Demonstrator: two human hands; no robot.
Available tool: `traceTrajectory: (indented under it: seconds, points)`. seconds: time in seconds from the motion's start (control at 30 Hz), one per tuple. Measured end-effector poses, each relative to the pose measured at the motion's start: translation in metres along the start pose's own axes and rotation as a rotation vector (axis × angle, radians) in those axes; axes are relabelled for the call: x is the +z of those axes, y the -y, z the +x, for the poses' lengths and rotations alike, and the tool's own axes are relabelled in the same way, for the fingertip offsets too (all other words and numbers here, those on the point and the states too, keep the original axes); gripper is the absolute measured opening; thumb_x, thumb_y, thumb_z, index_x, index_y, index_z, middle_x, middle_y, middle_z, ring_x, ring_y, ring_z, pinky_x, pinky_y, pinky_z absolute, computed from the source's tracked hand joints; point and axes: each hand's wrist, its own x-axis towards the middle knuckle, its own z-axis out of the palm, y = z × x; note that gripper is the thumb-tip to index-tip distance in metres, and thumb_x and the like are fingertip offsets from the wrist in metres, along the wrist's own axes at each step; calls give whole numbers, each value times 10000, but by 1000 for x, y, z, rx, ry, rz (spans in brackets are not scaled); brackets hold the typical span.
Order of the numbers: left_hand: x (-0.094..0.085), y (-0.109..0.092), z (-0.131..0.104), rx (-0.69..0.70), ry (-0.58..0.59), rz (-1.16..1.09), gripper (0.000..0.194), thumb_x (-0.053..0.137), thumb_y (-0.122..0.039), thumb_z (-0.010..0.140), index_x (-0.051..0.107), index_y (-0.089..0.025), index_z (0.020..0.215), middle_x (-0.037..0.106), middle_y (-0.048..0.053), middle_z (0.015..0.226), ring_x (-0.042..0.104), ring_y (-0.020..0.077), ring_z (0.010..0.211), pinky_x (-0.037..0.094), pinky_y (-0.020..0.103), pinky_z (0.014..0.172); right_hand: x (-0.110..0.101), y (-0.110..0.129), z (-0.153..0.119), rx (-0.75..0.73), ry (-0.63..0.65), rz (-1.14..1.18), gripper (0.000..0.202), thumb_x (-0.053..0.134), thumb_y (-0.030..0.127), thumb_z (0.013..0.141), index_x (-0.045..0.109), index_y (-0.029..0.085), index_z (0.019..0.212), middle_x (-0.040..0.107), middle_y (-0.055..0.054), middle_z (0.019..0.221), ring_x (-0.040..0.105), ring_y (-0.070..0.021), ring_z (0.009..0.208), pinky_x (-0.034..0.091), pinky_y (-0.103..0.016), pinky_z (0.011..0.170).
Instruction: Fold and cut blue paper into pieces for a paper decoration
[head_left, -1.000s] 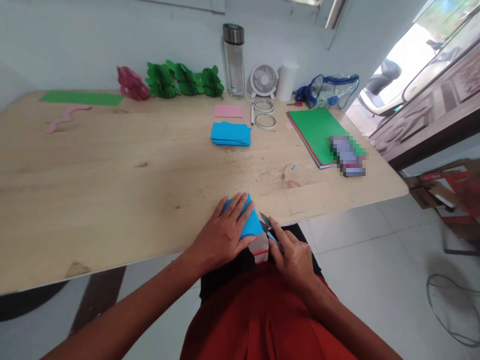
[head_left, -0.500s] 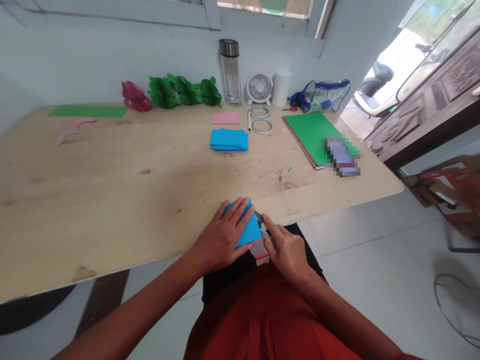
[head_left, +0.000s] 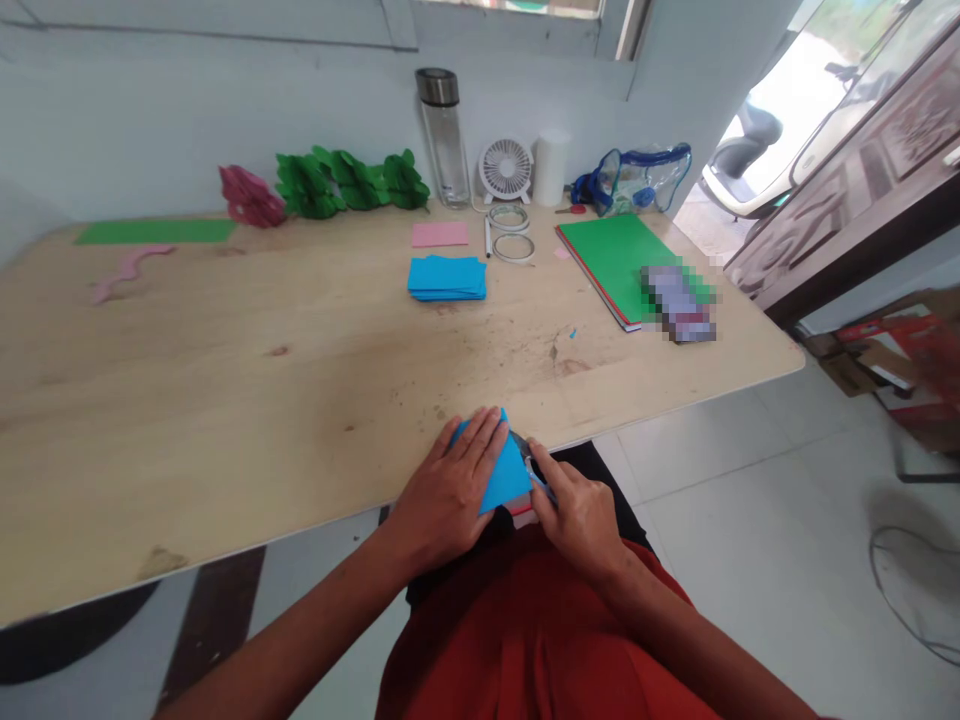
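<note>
A folded piece of blue paper (head_left: 508, 482) lies at the table's front edge, its near corner sticking out past the edge. My left hand (head_left: 450, 490) holds it, long fingers stretched flat across the top and the thumb at its near edge. Along the paper's right side is a knife (head_left: 520, 443) with a dark blade and what looks like a pale blue handle. My right hand (head_left: 577, 510) is closed on the knife, index finger along it; most of the handle is hidden in the hand.
Beyond my hands lie a stack of blue paper (head_left: 448, 280) and a pink sheet (head_left: 439, 235). A glass bottle (head_left: 446, 150), a small fan (head_left: 506, 170) and tape rolls (head_left: 514, 248) stand farther back. On the right, a phone (head_left: 679, 302) rests on a green folder (head_left: 615, 255).
The view has shifted slightly. The blue paper has turned a little and sits slightly nearer my body, with both hands moving along with it. The left thumb now shows less beside the paper.
</note>
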Motion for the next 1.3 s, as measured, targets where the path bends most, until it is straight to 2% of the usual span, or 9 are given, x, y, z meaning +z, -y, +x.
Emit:
traceTrajectory:
  seconds: [0.6, 0.83, 1.3]
  points:
    - [-2, 3, -2, 46, 19, -25, 724, 501, -321, 826, 294, -67, 1472, 296, 176, 1544, 215, 308, 1449, 152, 480, 1183, -2, 5, 14, 42, -5, 5, 441, 422, 301, 969, 506, 220, 1395, 742, -69, 934, 692, -168, 708, 488, -222, 595]
    - [-2, 5, -4, 75, 22, -32, 736, 497, -318, 827, 269, -77, 1483, 280, 161, 1555, 192, 303, 1456, 148, 476, 1184, 2, 1, 12, 53, -67, -2, 427, 443, 288, 961, 540, 196, 1367, 746, -79, 940, 699, -169, 743, 498, -217, 626]
    - [-6, 6, -3, 101, 28, -54, 744, 496, -251, 790, 282, -73, 1480, 298, 159, 1547, 214, 306, 1449, 171, 489, 1176, -1, 10, 21, 63, -32, 16, 445, 437, 300, 960, 496, 235, 1397, 742, -75, 1054, 716, -193, 786, 515, -252, 642]
